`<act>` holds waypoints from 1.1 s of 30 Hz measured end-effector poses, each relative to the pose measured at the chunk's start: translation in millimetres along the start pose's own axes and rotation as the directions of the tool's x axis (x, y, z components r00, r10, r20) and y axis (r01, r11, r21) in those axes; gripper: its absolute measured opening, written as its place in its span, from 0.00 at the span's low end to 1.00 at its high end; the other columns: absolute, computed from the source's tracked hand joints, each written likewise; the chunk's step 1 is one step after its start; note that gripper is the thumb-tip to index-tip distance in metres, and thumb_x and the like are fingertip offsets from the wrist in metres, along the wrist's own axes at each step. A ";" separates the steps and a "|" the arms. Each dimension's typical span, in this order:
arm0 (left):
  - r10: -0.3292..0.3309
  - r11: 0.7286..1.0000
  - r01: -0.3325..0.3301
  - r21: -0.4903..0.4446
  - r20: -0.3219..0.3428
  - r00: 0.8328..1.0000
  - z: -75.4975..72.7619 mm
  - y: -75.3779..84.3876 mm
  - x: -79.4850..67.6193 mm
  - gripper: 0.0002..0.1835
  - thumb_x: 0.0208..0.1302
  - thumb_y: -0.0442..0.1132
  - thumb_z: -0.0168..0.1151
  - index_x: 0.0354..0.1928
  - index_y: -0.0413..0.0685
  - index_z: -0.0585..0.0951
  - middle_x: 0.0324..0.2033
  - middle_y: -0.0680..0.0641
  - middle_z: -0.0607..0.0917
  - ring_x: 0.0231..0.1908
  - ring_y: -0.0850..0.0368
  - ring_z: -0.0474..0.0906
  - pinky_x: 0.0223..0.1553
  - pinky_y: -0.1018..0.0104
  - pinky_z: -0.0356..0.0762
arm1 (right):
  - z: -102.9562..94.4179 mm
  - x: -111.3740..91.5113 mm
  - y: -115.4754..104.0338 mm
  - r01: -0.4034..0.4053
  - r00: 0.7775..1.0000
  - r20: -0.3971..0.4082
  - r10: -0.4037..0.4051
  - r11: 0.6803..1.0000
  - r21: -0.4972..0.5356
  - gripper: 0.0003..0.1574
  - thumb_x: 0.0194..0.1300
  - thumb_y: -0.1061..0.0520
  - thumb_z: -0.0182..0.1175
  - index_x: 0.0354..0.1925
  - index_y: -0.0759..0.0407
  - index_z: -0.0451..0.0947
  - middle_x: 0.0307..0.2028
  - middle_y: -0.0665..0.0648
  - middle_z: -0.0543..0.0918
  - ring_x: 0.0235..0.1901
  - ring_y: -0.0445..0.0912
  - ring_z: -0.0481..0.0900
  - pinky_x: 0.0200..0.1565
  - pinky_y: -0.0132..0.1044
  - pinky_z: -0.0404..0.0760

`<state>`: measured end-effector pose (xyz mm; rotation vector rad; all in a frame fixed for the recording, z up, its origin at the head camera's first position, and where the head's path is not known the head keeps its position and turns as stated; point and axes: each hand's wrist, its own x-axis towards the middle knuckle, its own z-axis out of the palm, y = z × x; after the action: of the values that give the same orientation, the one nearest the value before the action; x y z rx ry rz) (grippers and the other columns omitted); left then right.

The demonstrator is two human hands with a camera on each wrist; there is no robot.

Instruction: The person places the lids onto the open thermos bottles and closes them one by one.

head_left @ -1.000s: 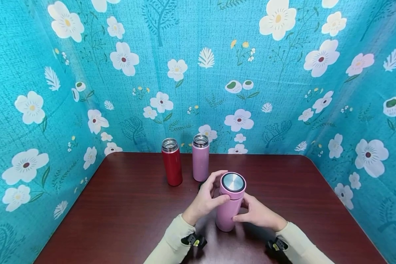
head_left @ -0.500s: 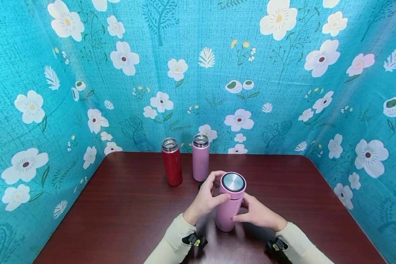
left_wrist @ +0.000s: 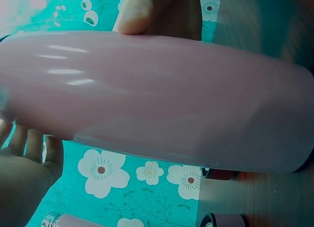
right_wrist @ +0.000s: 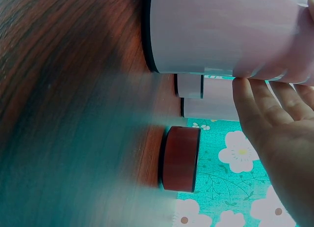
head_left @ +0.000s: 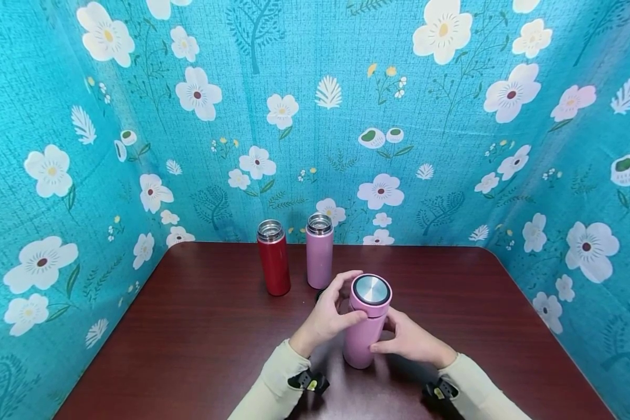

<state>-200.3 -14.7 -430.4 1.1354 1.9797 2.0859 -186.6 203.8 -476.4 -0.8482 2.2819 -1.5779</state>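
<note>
Nothing visibly moved: your left hand (head_left: 325,318) grips the flask (head_left: 364,331) at its lid (head_left: 371,290), your right hand (head_left: 412,338) lower; likely stiff and slick; hold mid-body.

On the surface (head_left: 199,326), the front bottle (head_left: 364,341) is nearest the person, a lid (head_left: 371,291) on its top. The left hand (head_left: 325,318) is at its upper left side, the right hand (head_left: 412,339) lower at its right. Behind and to the left stand 2 bottles near each other: the left rear bottle (head_left: 275,262) and the right rear bottle (head_left: 319,256). Just before the latter is loose lid 1 (right_wrist: 189,85); loose lid 2 (right_wrist: 180,158) lies to its right, behind the front bottle. The curtain (head_left: 315,116) hangs behind everything.
</note>
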 end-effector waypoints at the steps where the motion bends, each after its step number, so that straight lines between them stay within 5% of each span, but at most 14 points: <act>1: -0.013 1.000 0.013 0.001 -0.007 1.000 0.5 0.6 -0.1 0.41 0.56 0.55 0.67 0.66 0.43 0.62 0.52 0.45 0.76 0.49 0.57 0.73 0.50 0.60 0.75 | 0.0 0.0 0.1 0.001 1.000 -0.001 -0.001 1.000 -0.001 0.46 0.56 0.58 0.69 0.67 0.51 0.58 0.61 0.54 0.69 0.56 0.45 0.73 0.55 0.41 0.73; 6: -0.033 0.999 0.034 0.012 -0.030 0.999 1.3 0.8 -0.5 0.37 0.56 0.48 0.69 0.64 0.47 0.63 0.51 0.45 0.76 0.49 0.56 0.72 0.49 0.60 0.74 | 0.2 0.8 1.4 0.006 1.000 -0.002 -0.006 1.000 0.010 0.48 0.55 0.59 0.69 0.68 0.52 0.56 0.62 0.55 0.68 0.56 0.44 0.73 0.54 0.39 0.73; 17: 0.032 0.999 -0.032 -0.011 -0.005 0.999 -1.8 -2.5 0.1 0.36 0.59 0.55 0.63 0.63 0.45 0.64 0.52 0.43 0.76 0.51 0.54 0.73 0.52 0.61 0.73 | -1.1 2.6 3.0 0.015 1.000 0.020 -0.015 1.000 0.021 0.46 0.57 0.58 0.68 0.68 0.49 0.57 0.62 0.54 0.69 0.56 0.48 0.73 0.54 0.47 0.73; 24: -0.014 0.999 0.015 0.036 -0.030 0.999 0.1 0.8 1.5 0.41 0.52 0.60 0.68 0.63 0.49 0.64 0.51 0.48 0.76 0.50 0.56 0.72 0.52 0.56 0.72 | -1.6 3.1 4.5 0.034 0.999 0.016 -0.034 0.999 0.001 0.46 0.57 0.57 0.68 0.68 0.48 0.57 0.62 0.54 0.69 0.57 0.49 0.73 0.54 0.45 0.74; 33: -0.009 0.998 0.011 0.068 -0.026 1.000 1.7 1.4 1.0 0.37 0.56 0.50 0.68 0.63 0.44 0.63 0.51 0.44 0.76 0.50 0.57 0.72 0.52 0.61 0.72 | -0.8 0.6 -1.3 0.009 1.000 0.011 -0.009 1.000 0.008 0.47 0.56 0.58 0.69 0.68 0.49 0.56 0.63 0.54 0.68 0.57 0.46 0.72 0.55 0.44 0.73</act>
<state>-199.4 -13.0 -428.8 1.1122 2.0791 2.0535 -187.1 203.8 -474.8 -0.8645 2.2661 -1.5817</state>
